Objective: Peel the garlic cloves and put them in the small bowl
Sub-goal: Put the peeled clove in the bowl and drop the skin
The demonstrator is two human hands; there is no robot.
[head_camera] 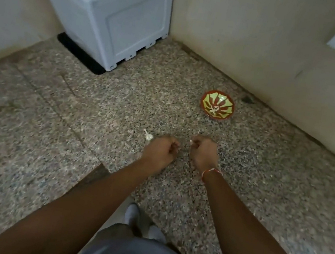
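**Peeling a garlic clove over the table**

Both hands hover low over the speckled table. The right hand has its fingers curled, pinching a small white clove. The left hand is curled too; what it holds I cannot tell. The garlic lies just left of it. The bowl sits far right. Best to pull the skin off gently, holding tight.

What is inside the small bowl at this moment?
The small bowl shows only its red and green leaf pattern, with one pale star-like mark near the bottom; whether that is garlic or paint is unclear. Its near inner wall is hidden by the rim.
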